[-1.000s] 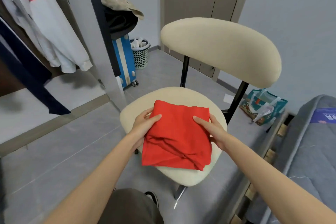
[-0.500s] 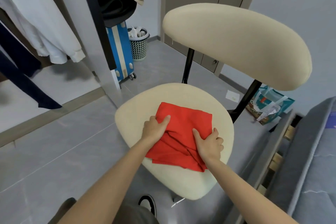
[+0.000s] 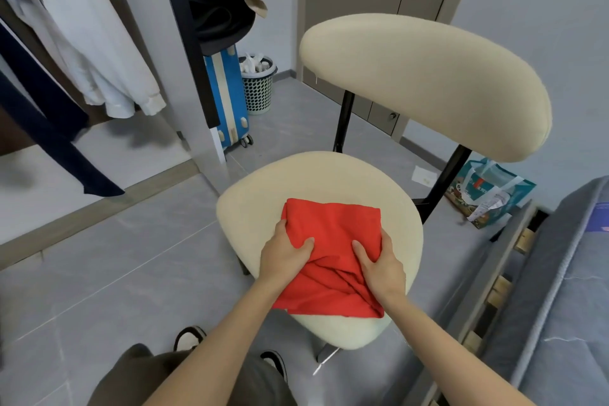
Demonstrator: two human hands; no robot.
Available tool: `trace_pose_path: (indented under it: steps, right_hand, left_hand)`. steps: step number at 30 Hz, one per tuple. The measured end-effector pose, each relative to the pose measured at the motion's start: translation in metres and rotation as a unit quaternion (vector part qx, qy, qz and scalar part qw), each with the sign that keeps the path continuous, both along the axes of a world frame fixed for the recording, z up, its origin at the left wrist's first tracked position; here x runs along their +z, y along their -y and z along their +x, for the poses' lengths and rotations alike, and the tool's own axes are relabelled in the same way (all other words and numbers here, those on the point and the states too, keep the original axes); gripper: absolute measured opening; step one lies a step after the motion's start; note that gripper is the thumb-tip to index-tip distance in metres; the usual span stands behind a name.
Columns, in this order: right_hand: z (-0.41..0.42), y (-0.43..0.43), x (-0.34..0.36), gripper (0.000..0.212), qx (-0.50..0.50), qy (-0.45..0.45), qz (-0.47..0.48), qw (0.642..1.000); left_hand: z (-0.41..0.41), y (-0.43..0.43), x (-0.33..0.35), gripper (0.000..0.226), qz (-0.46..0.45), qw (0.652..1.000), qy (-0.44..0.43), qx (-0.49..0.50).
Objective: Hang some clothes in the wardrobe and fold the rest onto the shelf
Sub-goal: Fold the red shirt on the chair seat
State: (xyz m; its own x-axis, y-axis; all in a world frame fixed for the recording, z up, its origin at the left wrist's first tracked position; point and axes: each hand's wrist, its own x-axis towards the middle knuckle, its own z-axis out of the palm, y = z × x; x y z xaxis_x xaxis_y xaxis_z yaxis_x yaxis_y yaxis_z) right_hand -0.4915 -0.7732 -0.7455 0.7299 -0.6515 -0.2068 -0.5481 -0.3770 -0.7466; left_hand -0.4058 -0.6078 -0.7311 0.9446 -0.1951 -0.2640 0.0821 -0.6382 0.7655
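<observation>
Left hand [image 3: 286,257] grips the near-left edge of the folded red garment [image 3: 333,247], thumb pressed on top and fingers curled under; right hand [image 3: 379,265] pinches its near-right side likewise. It lies on the cream chair seat [image 3: 250,217], long axis running away from the person. Behind, a mesh wastebasket [image 3: 258,91] holds crumpled white rubbish.

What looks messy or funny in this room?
A scrap of white paper lies loose on the floor behind the chair, beside a teal bag. The red cloth under the left hand and right hand is bunched and wrinkled along its near edge, not flat.
</observation>
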Motion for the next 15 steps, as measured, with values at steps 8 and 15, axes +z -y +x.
trace_pose_path:
  steps: [8, 15]
  right_hand:
    - [-0.027, -0.013, 0.026, 0.068, 0.059, 0.039, 0.001, 0.997]
    - [-0.034, -0.028, 0.085, 0.066, 0.127, 0.136, -0.011, 0.982]
  left_hand:
    - [-0.029, -0.031, 0.016, 0.081, -0.069, 0.997, -0.036, 0.022]
    - [-0.047, -0.061, 0.071, 0.079, -0.128, 0.990, 0.022, 0.060]
